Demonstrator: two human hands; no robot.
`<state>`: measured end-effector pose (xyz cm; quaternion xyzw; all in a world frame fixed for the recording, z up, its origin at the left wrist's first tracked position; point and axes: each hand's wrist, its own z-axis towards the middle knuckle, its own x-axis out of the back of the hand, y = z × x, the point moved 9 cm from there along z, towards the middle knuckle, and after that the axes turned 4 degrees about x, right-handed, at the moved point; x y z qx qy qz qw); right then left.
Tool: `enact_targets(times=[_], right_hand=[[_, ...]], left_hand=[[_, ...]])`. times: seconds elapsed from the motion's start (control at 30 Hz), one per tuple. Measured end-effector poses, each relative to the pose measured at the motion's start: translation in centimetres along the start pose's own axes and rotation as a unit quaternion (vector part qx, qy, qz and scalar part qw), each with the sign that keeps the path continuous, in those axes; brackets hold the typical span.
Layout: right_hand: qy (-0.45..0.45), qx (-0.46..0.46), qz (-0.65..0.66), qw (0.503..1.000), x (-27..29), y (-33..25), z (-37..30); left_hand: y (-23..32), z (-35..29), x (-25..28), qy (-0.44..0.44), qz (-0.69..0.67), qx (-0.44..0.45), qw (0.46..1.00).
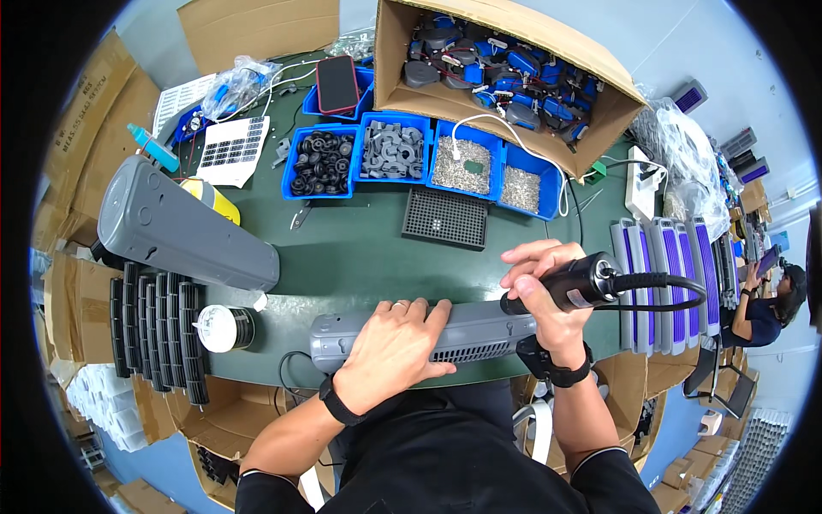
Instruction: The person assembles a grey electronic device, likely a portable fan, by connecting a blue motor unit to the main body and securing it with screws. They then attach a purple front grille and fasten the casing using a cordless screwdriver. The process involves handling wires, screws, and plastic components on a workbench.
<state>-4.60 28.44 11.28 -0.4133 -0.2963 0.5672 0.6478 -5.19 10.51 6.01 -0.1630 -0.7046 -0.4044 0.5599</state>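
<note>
A long grey plastic housing (467, 334) with a slotted grille lies across the table's near edge. My left hand (394, 351) spans its left half, fingers over the top and far side, thumb toward the near side, holding it. In my right hand (552, 300) is a black electric screwdriver (582, 281), tilted, with its cord leading off to the right. The thumb presses against its body while the fingers extend past it. Its front end sits at the right part of the housing; the tip is hidden. A second grey housing (188, 223) stands tilted in view at the left.
Blue bins hold black round parts (322, 163), grey clips (394, 151) and screws (462, 164). Before them lies a black perforated tray (445, 218). A carton (514, 128) of blue-and-grey parts stands behind. Purple-grey panels (664, 287) line the right; black rollers (158, 334) and a white tub (226, 329) the left.
</note>
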Motion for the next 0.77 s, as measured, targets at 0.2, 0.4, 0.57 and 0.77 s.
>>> enact_targets(times=[0.2,0.4,0.57,0.77], right_hand=[[0.005,-0.009,-0.01,1.0,0.0,0.3,0.0],[0.002,0.064,-0.005,0.998,1.0,-3.0,0.8],[0.227,-0.078,-0.114,0.964,10.4,-4.9,2.6],[0.171,-0.372,-0.169,0.897,18.4,9.1,-4.4]], left_hand=[[0.0,-0.1,-0.1,-0.001,0.001,-0.001,1.0],[0.1,-0.1,0.0,0.004,-0.002,0.003,1.0],[0.4,-0.9,0.6,0.058,-0.009,-0.026,0.998],[-3.7,-4.0,4.4,0.035,-0.052,0.023,0.998]])
